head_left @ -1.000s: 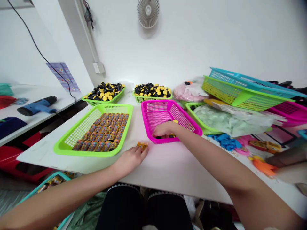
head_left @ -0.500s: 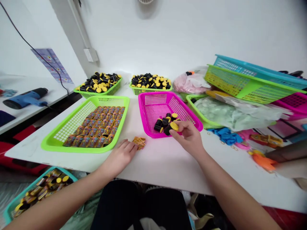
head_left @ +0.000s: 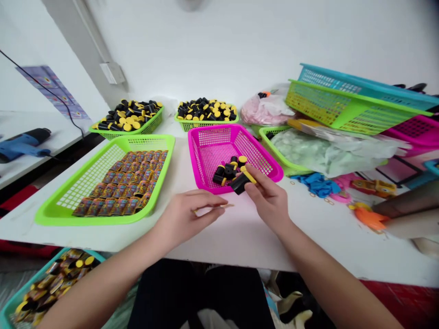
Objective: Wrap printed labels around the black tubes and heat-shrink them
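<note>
My left hand (head_left: 188, 217) pinches a thin printed sleeve label (head_left: 228, 206), which shows nearly edge-on between thumb and fingers. Facing it, my right hand (head_left: 270, 198) grips a small black canister (head_left: 239, 183) with a yellow lid, tilted over the near rim of the pink basket (head_left: 195, 162). Several loose black-and-yellow canisters (head_left: 230, 171) lie inside that basket. To the left, a green basket (head_left: 44, 214) holds rows of canisters wrapped in printed labels (head_left: 120, 189).
Two green baskets (head_left: 151, 124) (head_left: 206, 122) heaped with black-and-yellow canisters stand by the wall. Stacked baskets (head_left: 350, 109), bags (head_left: 329, 153) and blue balloon-like pieces (head_left: 318, 184) crowd the right. A teal basket (head_left: 10, 306) sits lower left; a blue heat gun (head_left: 25, 145) lies far left.
My left hand has lifted the printed label off the table and moved right. My right hand has taken the canister from the pile and turned it, lid toward the palm. The view has shifted slightly.
</note>
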The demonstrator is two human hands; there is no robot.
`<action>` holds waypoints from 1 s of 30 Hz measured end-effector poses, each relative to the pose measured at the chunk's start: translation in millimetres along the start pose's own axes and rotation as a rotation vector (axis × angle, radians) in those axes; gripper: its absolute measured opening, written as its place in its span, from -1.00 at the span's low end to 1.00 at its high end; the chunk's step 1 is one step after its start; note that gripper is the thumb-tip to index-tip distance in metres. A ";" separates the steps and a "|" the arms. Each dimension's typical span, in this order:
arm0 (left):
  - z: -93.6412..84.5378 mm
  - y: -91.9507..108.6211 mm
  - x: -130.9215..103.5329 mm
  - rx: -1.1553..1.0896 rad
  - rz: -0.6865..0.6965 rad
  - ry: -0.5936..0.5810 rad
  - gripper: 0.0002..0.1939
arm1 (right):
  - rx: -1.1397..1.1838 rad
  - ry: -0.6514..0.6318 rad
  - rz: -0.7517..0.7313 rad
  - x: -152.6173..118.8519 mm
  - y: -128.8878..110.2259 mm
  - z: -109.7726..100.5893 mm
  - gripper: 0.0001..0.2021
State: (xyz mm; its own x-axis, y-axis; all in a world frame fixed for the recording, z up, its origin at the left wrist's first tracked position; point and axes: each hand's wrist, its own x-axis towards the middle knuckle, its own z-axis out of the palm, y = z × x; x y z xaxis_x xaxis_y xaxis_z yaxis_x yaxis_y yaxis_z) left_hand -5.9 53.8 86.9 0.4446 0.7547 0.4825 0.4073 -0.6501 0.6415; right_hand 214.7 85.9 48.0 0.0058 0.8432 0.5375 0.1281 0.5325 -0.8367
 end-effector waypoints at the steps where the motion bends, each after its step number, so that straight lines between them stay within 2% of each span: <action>1: 8.2 -1.7 7.0 -0.052 -0.017 -0.002 -0.81 | -0.039 0.016 0.027 0.5 -0.9 -2.2 -0.71; 6: 38.9 -25.3 19.0 -0.127 -0.073 -0.016 -0.61 | -0.054 0.099 0.076 4.2 3.4 -11.2 -0.65; 9: 42.2 -33.2 15.3 -0.094 -0.096 -0.030 -0.48 | -0.058 0.084 0.085 4.1 7.4 -11.9 -0.60; 12: 39.4 -31.9 11.8 -0.049 -0.129 -0.033 -0.45 | -0.029 0.063 0.080 2.4 8.9 -10.3 -0.57; 18: 36.8 -30.0 9.3 -0.051 -0.095 0.016 -0.47 | -0.013 0.024 0.085 -0.1 10.6 -9.1 -0.61; 24: 33.8 -35.0 7.1 0.040 0.025 0.124 -0.67 | -0.101 -0.029 0.045 3.3 3.4 -8.5 -0.65; 28: 33.5 -31.9 7.6 -0.022 0.007 0.128 -0.70 | -0.217 -0.070 -0.082 4.8 -2.5 -6.7 -0.80; 30: 35.2 -30.2 8.1 -0.116 -0.038 0.125 -0.68 | -0.275 -0.120 -0.178 4.5 -3.5 -6.0 -0.71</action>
State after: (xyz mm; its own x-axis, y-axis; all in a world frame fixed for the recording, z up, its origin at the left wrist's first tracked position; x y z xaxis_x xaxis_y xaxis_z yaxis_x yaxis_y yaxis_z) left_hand 13.4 76.4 50.4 0.3254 0.7883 0.5222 0.3242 -0.6118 0.7215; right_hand 220.2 87.4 53.9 -0.1549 0.7504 0.6425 0.3794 0.6457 -0.6627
